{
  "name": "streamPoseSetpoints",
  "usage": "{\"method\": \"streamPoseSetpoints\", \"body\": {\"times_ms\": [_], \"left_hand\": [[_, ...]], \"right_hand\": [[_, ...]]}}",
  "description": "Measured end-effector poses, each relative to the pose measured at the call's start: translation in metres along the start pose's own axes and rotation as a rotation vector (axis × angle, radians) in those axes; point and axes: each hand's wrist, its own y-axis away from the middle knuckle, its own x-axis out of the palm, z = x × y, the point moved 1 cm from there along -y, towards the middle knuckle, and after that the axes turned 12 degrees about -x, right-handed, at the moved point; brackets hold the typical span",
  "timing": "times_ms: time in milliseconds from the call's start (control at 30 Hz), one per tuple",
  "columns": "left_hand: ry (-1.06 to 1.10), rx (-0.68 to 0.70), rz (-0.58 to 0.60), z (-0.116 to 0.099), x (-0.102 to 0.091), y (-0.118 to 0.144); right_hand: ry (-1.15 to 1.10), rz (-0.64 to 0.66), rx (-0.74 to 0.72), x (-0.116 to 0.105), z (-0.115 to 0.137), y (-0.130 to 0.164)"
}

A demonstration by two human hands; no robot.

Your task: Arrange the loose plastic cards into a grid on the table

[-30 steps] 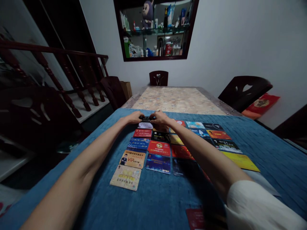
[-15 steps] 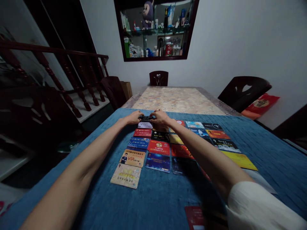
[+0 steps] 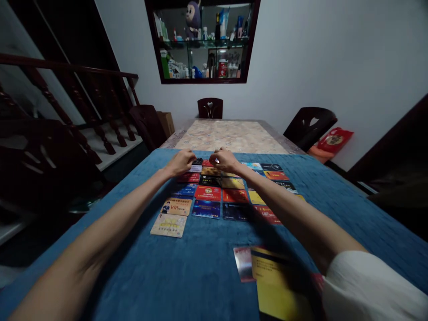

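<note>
My left hand (image 3: 181,163) has its fingers bent down at the left end of a black card (image 3: 199,161) in the far row. Whether its fingertips grip the card is hidden. Just to the right, my right hand (image 3: 224,160) is curled above a red card (image 3: 209,163), with a small bright spot between its thumb and fingers that I cannot make out. Several printed cards lie face up in rows and columns, among them a beige card (image 3: 169,225), an orange VIP card (image 3: 176,207) and a dark blue card (image 3: 206,208).
Nearer to me on the blue cloth (image 3: 140,272) lie a yellow card (image 3: 281,294) and a reddish shiny card (image 3: 244,264), partly overlapped. Wooden chairs (image 3: 210,108) stand around the table. Behind is a glass-shelved wall cabinet (image 3: 203,81).
The view has swung right and tilted down, showing more loose cards near me. My right hand has come off the black card, so the hands are farther apart; my left hand stays beside it.
</note>
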Motion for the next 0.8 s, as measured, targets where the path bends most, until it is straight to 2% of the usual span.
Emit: {"method": "streamPoseSetpoints", "body": {"times_ms": [300, 533, 667, 800], "left_hand": [[0.058, 0.116, -0.041, -0.076, -0.013, 0.043], [0.121, 0.212, -0.080, -0.125, -0.010, 0.073], [0.139, 0.254, -0.065, -0.159, -0.008, 0.092], [0.187, 0.356, -0.043, -0.195, -0.003, 0.110]], "right_hand": [[-0.001, -0.056, 0.000, -0.021, 0.015, 0.076], [-0.057, -0.162, -0.062, -0.034, 0.026, 0.140], [-0.075, -0.233, -0.096, -0.037, 0.030, 0.182], [-0.090, -0.247, -0.108, -0.037, 0.034, 0.229]]}}
